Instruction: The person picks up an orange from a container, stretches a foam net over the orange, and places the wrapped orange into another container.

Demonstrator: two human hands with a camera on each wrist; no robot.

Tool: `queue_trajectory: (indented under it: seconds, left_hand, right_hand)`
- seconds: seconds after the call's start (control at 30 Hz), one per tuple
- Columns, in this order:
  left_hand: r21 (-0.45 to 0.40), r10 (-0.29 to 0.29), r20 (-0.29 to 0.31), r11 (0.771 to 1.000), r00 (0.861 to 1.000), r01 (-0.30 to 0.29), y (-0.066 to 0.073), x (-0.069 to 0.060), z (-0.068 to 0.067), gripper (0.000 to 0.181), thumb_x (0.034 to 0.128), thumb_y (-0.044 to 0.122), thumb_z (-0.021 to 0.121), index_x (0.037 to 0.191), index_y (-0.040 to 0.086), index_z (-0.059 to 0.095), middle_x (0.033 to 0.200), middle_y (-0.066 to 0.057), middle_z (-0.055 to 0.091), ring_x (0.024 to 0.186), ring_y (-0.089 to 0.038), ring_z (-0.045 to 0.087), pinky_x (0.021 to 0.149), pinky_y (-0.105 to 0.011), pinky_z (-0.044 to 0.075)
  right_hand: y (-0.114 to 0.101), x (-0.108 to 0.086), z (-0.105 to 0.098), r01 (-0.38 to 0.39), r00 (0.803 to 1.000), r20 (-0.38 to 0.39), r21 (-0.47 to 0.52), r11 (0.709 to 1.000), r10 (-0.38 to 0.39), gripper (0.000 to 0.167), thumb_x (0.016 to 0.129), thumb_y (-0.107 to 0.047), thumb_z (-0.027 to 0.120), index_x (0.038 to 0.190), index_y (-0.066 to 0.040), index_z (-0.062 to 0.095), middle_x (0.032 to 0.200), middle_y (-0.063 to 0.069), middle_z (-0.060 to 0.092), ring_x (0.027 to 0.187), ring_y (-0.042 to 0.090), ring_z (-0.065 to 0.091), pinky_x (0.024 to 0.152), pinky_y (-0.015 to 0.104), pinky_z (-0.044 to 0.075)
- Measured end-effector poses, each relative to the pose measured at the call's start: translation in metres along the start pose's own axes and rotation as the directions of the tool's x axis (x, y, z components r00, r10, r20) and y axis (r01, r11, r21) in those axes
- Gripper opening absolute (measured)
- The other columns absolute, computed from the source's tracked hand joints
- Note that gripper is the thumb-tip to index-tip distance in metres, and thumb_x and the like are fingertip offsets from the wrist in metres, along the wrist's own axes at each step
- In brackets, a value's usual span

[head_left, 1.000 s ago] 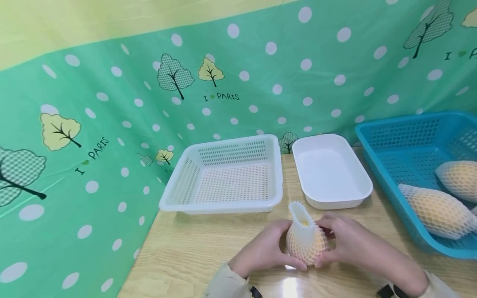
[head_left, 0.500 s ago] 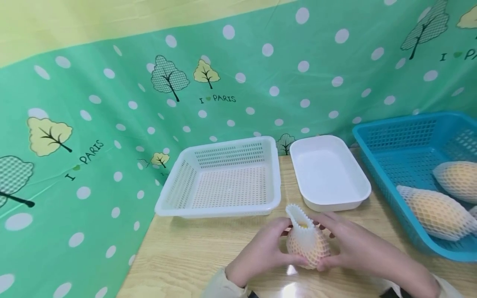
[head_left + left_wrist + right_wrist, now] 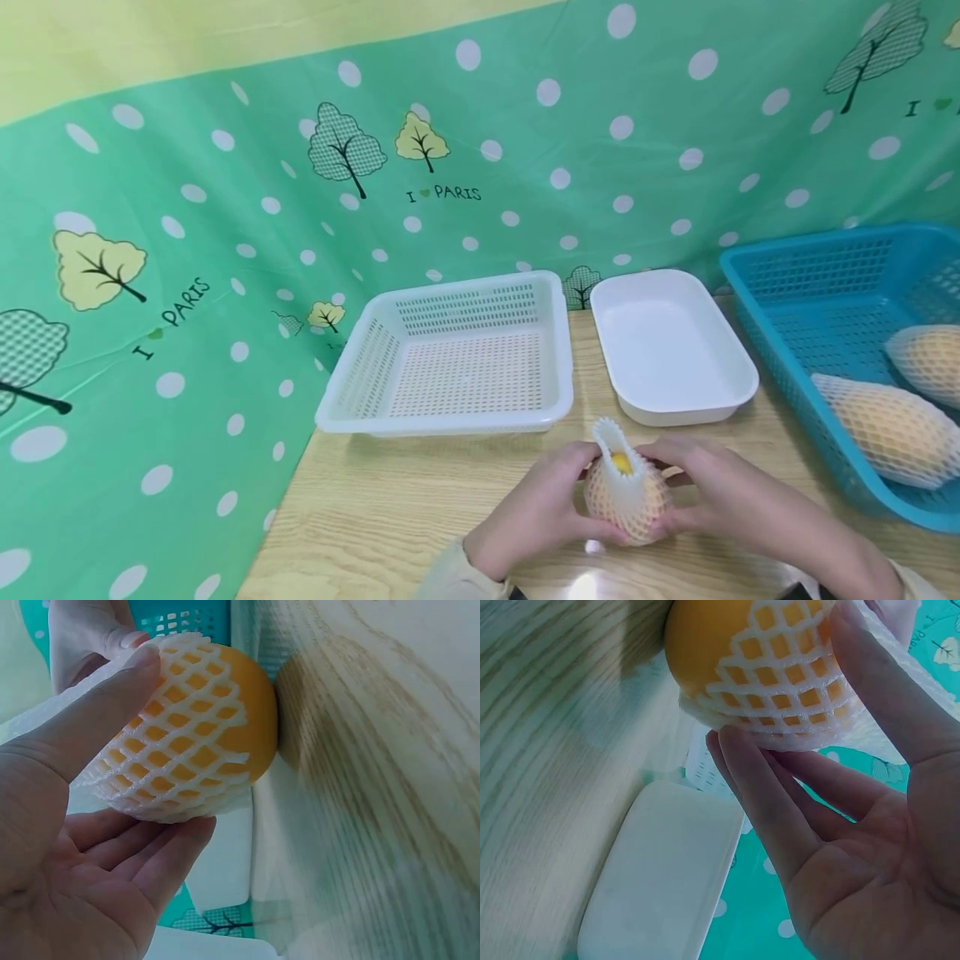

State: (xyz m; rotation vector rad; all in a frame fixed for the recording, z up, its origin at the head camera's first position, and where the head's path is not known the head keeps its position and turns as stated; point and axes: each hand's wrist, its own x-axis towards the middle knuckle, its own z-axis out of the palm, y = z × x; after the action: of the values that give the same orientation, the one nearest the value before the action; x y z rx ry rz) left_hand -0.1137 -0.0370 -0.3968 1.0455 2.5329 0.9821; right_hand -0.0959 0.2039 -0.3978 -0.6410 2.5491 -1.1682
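Between both hands stands a round orange-yellow fruit (image 3: pixel 259 712) in a white foam net sleeve (image 3: pixel 626 500). Its bare lower end rests on the wooden table in the left wrist view. From the left side my left hand (image 3: pixel 543 504) grips the sleeved fruit, thumb on the near face and fingers around the far one. My right hand (image 3: pixel 712 492) holds the other side the same way, with its fingertips (image 3: pixel 731 742) against the net. The sleeve's loose end points up and gapes, showing a bit of yellow inside.
A white perforated basket (image 3: pixel 558 400) stands at the back left, beside a white tray (image 3: pixel 675 350). At the right is a blue basket (image 3: pixel 780 392) holding several net-sleeved fruits (image 3: pixel 892 425). A green dotted cloth (image 3: pixel 525 125) hangs behind the table (image 3: pixel 360 517).
The sleeve's loose end has sunk lower and opened wider, so more yellow shows inside. Both hands keep their hold on the fruit. The head view has shifted slightly.
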Motion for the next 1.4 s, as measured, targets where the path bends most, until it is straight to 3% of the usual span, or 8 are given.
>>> queue_trajectory:
  seconds: [0.3,0.87,1.0,1.17,1.23,1.4]
  left_hand:
    - [0.073,-0.012,-0.005,0.997,1.0,0.013,0.001,-0.001,0.005,0.077,0.0685,0.038,0.09,0.132,0.015,0.052,0.123,0.01,0.061,0.11,0.002,0.055,0.096,-0.017,0.048]
    - [0.093,-0.056,-0.009,0.994,0.998,0.057,0.0,0.003,0.018,0.083,0.0631,0.03,0.094,0.132,0.014,0.052,0.123,0.008,0.063,0.11,0.0,0.058,0.097,-0.018,0.047]
    - [0.074,-0.056,0.007,0.996,0.998,0.056,-0.003,0.001,0.017,0.081,0.0656,0.032,0.093,0.133,0.016,0.051,0.122,0.011,0.062,0.109,0.002,0.057,0.098,-0.018,0.047]
    - [0.022,-0.065,0.025,0.998,0.998,0.064,-0.001,-0.006,0.007,0.084,0.0695,0.039,0.09,0.138,0.02,0.045,0.125,0.015,0.057,0.112,0.003,0.054,0.1,-0.02,0.047]
    - [-0.021,-0.084,0.022,0.996,0.996,0.084,0.002,-0.007,0.002,0.086,0.0709,0.042,0.088,0.141,0.023,0.043,0.128,0.016,0.056,0.116,0.002,0.054,0.1,-0.022,0.047]
    - [-0.11,-0.114,-0.002,0.988,0.993,0.113,0.006,-0.007,-0.003,0.079,0.0748,0.045,0.085,0.141,0.025,0.047,0.129,0.014,0.059,0.117,-0.003,0.057,0.099,-0.022,0.049]
  right_hand:
    - [0.004,0.0,0.0,0.002,1.0,0.014,0.026,1.0,-0.003,0.076,0.068,-0.037,0.088,0.128,0.001,0.061,0.121,0.01,0.067,0.1,0.021,0.068,0.077,0.03,0.06]
    - [0.01,0.001,0.002,-0.04,0.998,0.058,0.049,0.998,0.037,0.075,0.062,-0.038,0.09,0.122,-0.001,0.064,0.112,0.004,0.07,0.096,0.019,0.067,0.076,0.026,0.059]
    - [0.01,0.0,0.002,-0.046,0.997,0.058,-0.004,0.999,0.047,0.078,0.062,-0.038,0.09,0.125,-0.001,0.062,0.116,0.005,0.068,0.099,0.021,0.065,0.081,0.034,0.058]
    - [0.0,-0.005,0.0,-0.064,0.998,0.01,-0.092,0.994,0.065,0.093,0.065,-0.052,0.084,0.14,-0.006,0.052,0.131,0.008,0.061,0.111,0.026,0.062,0.089,0.05,0.054]
    - [-0.004,-0.006,-0.001,-0.066,0.998,-0.005,-0.086,0.994,0.066,0.096,0.066,-0.058,0.081,0.144,-0.011,0.048,0.135,0.007,0.059,0.114,0.027,0.06,0.09,0.05,0.054]
    - [-0.006,-0.003,0.0,0.019,1.0,-0.006,-0.076,0.997,-0.019,0.086,0.074,-0.06,0.075,0.142,-0.014,0.05,0.138,0.006,0.057,0.114,0.025,0.061,0.089,0.043,0.056]
